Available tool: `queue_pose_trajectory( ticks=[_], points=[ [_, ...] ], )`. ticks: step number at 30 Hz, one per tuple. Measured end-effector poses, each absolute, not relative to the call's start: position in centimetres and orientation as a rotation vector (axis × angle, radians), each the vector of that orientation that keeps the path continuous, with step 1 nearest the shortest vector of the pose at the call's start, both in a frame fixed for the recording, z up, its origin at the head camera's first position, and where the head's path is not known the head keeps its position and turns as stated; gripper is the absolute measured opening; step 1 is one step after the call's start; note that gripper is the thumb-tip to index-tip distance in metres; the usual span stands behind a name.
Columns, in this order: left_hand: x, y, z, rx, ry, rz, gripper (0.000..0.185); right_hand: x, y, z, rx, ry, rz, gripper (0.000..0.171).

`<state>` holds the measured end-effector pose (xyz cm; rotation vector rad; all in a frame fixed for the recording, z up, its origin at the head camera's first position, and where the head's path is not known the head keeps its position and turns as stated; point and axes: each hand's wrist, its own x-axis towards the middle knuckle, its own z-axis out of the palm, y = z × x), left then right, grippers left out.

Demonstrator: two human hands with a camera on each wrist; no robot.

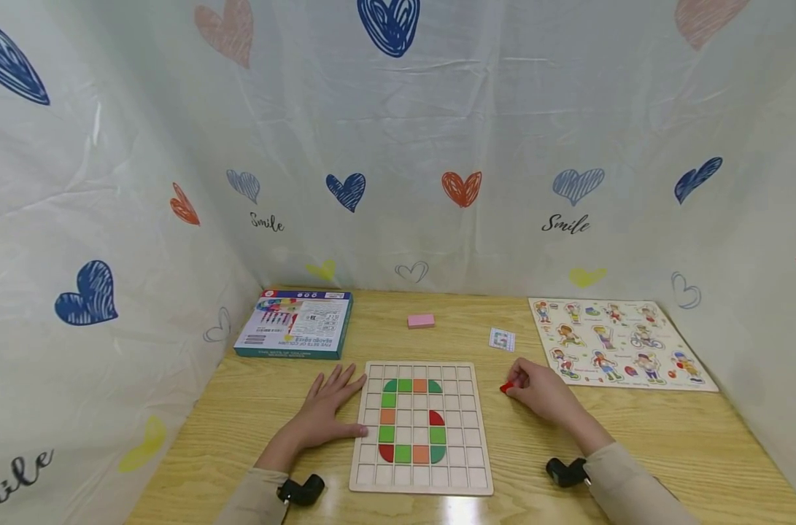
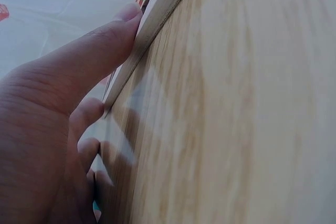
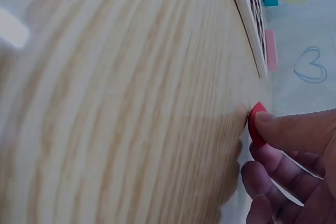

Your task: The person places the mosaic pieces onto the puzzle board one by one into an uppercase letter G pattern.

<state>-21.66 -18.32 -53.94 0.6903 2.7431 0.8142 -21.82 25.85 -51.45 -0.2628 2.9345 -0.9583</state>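
Observation:
In the head view a wooden grid board point(image 1: 403, 481) lies on the table, with green, orange and red tiles set in a ring of its cells. At the board's left edge rests my left hand point(image 1: 325, 415), fingers spread. The left wrist view shows its thumb point(image 2: 113, 38) touching the board's side point(image 2: 152, 27). To the right of the board, my right hand point(image 1: 543, 394) pinches a small red tile point(image 1: 505, 387) between thumb and fingers, low over the table. The same red tile point(image 3: 256, 124) appears in the right wrist view, partly covered by the thumb.
A small pattern card point(image 1: 502, 339) lies beyond the right hand. Further back is a pink block point(image 1: 420, 321). A flat box point(image 1: 294, 324) sits at the back left, and a picture puzzle board point(image 1: 617, 343) at the back right. A heart-printed curtain point(image 1: 411, 240) encloses the table.

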Motion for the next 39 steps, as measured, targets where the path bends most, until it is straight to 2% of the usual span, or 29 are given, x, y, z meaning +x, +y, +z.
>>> queue_pose_trajectory(
  ticks=[6, 10, 15, 22, 28, 39],
  points=[
    [-21.5, -18.3, -53.8, 0.693, 2.748, 0.818, 0.098, -21.4, 25.5, -51.0, -0.287, 2.876, -0.997, 0.004],
    [-21.5, -18.3, -53.7, 0.688, 2.751, 0.813, 0.098, -21.3, 24.8, -50.8, -0.313, 2.793, -1.129, 0.008],
    [-21.5, -18.3, -53.6, 0.687, 2.741, 0.823, 0.098, -21.3, 23.3, -50.5, -0.495, 2.719, -1.197, 0.014],
    [-21.5, -18.2, -53.7, 0.686, 2.742, 0.815, 0.098, -21.2, 20.1, -50.2, -0.574, 2.532, -1.318, 0.012],
    [-21.5, -18.1, -53.8, 0.69, 2.737, 0.837, 0.098, -21.1, 17.5, -50.3, -0.624, 2.518, -1.32, 0.004],
    [-21.5, -17.9, -53.8, 0.701, 2.737, 0.839, 0.098, -21.0, 14.4, -51.2, -0.733, 2.587, -1.222, 0.005]
  ],
)
